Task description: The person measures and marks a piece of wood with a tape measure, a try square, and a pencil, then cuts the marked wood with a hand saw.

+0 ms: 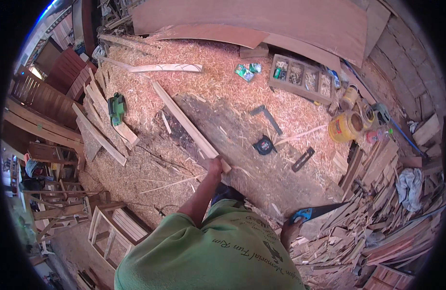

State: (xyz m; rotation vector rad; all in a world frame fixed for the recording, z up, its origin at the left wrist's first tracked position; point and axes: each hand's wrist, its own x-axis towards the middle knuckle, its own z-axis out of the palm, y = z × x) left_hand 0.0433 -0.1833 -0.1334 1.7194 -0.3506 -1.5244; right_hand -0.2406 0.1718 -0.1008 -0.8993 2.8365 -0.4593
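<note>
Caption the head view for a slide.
Left hand gripping a long wooden strip, right hand holding a blue-handled saw, amid scattered wood shavings.

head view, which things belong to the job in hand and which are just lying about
In the job:
- wooden strip, left hand on it
- blue-handled saw in right hand
- possibly tape measure, square

Apparently just lying about:
- yellow bucket
- green packets
- divided box
</note>
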